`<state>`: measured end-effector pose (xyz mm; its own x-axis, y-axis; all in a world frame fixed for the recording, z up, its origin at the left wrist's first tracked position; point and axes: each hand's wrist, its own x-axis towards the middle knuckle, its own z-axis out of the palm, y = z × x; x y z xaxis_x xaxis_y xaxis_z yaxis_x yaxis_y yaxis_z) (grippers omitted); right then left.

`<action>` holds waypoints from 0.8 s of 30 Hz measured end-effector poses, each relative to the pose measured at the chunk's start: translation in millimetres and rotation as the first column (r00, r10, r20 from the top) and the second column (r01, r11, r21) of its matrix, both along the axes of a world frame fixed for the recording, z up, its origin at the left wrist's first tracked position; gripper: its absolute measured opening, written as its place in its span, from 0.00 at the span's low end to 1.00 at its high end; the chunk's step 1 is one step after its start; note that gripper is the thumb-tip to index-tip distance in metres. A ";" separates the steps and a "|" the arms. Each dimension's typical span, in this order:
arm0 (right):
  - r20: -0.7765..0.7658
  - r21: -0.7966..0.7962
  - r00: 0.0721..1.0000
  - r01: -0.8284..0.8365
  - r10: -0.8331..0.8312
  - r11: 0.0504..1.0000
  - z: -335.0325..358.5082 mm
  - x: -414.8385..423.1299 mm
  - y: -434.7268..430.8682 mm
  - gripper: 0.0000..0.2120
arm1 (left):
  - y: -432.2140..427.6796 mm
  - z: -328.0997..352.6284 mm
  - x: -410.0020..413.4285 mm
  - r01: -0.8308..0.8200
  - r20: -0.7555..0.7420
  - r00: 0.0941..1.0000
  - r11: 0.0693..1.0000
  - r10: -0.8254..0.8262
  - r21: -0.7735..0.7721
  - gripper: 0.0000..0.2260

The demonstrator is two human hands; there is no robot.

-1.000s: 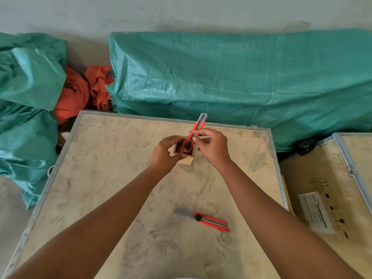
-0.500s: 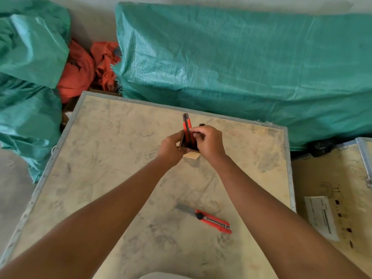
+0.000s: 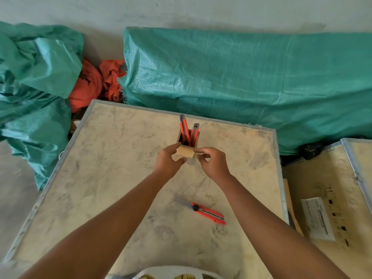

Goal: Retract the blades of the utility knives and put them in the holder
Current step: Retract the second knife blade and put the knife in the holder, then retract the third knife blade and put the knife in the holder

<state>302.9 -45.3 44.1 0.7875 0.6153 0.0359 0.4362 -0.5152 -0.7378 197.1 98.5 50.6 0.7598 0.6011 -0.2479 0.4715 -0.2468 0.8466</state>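
A small wooden holder [image 3: 185, 152] stands at the far middle of the table. Two red utility knives [image 3: 183, 128] [image 3: 194, 132] stand upright in it, blades not showing. My left hand [image 3: 168, 160] grips the holder's left front corner. My right hand [image 3: 213, 162] is just right of the holder, fingers loosely curled and holding nothing, its fingertips at the holder's right front corner. A third red utility knife [image 3: 209, 213] lies flat on the table nearer to me, between my forearms, with its blade out and pointing left.
The work surface is a worn plywood table [image 3: 112, 178] with a metal edge. Green tarpaulin [image 3: 241, 81] covers bulk behind it and to the left, with orange cloth [image 3: 94, 85] between. A second plywood crate [image 3: 326, 190] with a paper label [image 3: 317, 218] sits at the right.
My right hand lowered a red knife into the holder, let go of it and drew back toward me. My left hand stayed at the holder. The loose knife has not moved.
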 end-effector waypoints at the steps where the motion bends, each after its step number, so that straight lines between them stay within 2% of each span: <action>1: -0.028 -0.003 1.000 -0.004 0.004 1.000 -2.3 -6.1 -9.7 0.11 | -6.5 -2.9 -8.0 0.006 -0.027 1.000 1.000 -0.006 0.005 0.26; 5: -0.186 -0.082 0.982 -0.044 0.028 0.996 -15.8 -35.4 -51.1 0.11 | -41.8 -19.5 -40.9 0.025 -0.080 0.996 0.999 -0.027 -0.026 0.23; 8: -0.275 -0.207 0.961 -0.089 0.030 0.974 -28.5 -54.9 -77.2 0.12 | -74.0 -42.8 -67.4 0.032 -0.123 0.992 0.998 -0.038 -0.050 0.20; 11: -0.413 -0.250 0.909 -0.171 0.054 0.953 -44.2 -70.7 -96.9 0.13 | -96.7 -68.3 -85.2 0.023 -0.167 0.986 0.999 -0.027 -0.025 0.18; 12: -0.427 -0.258 0.902 -0.196 0.071 0.946 -48.7 -74.9 -100.7 0.13 | -100.7 -76.1 -88.1 0.032 -0.185 0.982 0.999 -0.031 0.000 0.18; 15: -0.333 -0.247 0.931 -0.240 0.151 0.939 -62.2 -79.5 -103.8 0.12 | -105.4 -100.0 -92.3 0.047 -0.234 0.972 0.996 -0.028 0.079 0.17; 21: -0.318 -0.210 0.899 -0.377 0.301 0.902 -70.6 -79.7 -96.3 0.11 | -106.2 -113.6 -96.1 0.015 -0.188 0.982 0.989 0.013 0.146 0.13; 24: -0.347 -0.212 0.894 -0.368 0.283 0.905 -74.6 -80.4 -100.7 0.11 | -106.4 -117.0 -97.7 0.013 -0.159 0.987 0.984 0.015 0.176 0.11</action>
<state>222.5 -146.0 -30.5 0.4868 0.7910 -0.3705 0.3927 -0.5771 -0.7160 99.4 -7.9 -66.4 0.7184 0.6467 -0.2561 0.5969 -0.3843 0.7043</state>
